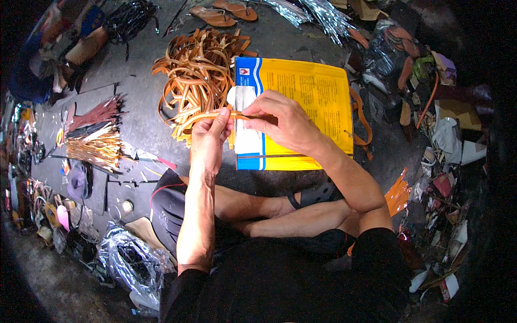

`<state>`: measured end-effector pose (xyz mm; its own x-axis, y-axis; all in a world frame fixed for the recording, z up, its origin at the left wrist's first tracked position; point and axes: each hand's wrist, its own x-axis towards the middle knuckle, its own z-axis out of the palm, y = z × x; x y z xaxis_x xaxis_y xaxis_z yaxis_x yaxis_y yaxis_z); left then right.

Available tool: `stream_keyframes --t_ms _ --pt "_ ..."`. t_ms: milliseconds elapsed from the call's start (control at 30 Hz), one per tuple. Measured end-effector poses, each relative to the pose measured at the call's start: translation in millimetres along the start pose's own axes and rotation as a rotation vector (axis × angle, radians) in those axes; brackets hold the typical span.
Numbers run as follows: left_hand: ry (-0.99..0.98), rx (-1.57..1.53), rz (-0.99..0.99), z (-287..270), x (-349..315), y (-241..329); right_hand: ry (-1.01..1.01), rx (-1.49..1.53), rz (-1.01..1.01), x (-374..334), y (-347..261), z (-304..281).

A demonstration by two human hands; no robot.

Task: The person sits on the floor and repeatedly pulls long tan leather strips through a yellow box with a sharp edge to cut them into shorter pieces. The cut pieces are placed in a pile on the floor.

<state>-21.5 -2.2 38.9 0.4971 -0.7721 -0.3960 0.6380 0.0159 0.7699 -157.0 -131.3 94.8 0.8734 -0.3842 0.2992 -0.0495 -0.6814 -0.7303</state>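
Both my hands hold one tan leather strip stretched sideways between them. My left hand pinches it between thumb and fingers, palm turned up. To its right, my right hand grips the strip from above with bent fingers; its fingertips partly hide the strip. Beneath my right hand lies a flat yellow, blue and white metal sheet with printing on it. A heap of curled tan strips lies beyond my left hand, and the held strip's left end runs over its near side.
Sandals lie at the far side. Bundles of maroon, black and tan strips are on the floor at left. Clear plastic sits near my left knee. Scraps crowd the right side. My crossed legs are close below the sheet.
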Motion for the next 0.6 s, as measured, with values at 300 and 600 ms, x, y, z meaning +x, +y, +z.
stream_keyframes --t_ms 300,600 --pt "0.016 0.074 0.065 2.0 -1.7 1.5 -0.002 0.038 0.079 -0.8 -4.4 0.9" --pt "0.023 -0.013 -0.020 -13.7 7.8 -0.1 0.035 -0.054 -0.115 -0.1 5.5 4.4"
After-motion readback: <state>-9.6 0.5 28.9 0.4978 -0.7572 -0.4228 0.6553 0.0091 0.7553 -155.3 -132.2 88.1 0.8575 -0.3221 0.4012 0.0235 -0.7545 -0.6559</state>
